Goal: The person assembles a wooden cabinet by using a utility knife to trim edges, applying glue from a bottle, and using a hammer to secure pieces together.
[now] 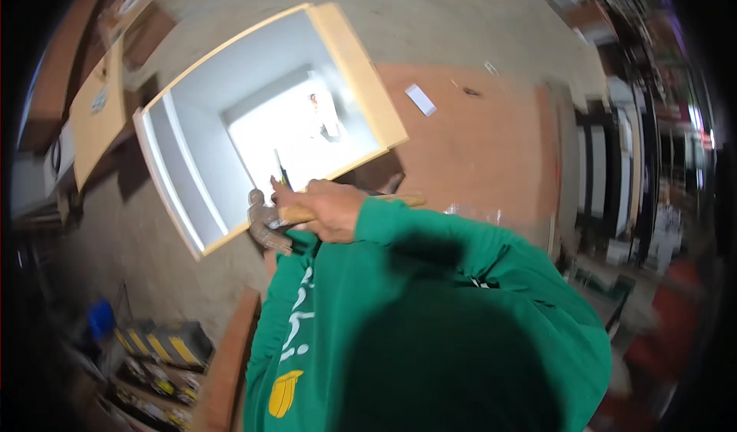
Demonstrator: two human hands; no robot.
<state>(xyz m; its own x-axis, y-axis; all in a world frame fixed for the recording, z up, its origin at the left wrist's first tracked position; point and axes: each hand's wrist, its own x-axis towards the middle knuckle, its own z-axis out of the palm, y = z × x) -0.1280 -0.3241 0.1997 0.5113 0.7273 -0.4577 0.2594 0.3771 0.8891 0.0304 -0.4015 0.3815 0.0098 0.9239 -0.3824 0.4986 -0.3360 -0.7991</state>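
- The right hand (332, 208) was wrapped around the wooden handle of a claw hammer (265, 223), whose metal head pointed left and whose handle end stuck out past the wrist.
- The left sleeve (270, 309), green, ran up toward the right hand; the left hand was hidden around there, so whether it was open or closed I could not tell.
- The hammer was over the near edge of a wooden cabinet box (368, 86), pale-edged and grey-white inside, with its open side facing up.
- A slim dark-and-yellow tool (283, 175) showed just beyond the fingers.
- Right of the box, a white rectangular item (420, 100) lay on a reddish-brown panel (476, 152).
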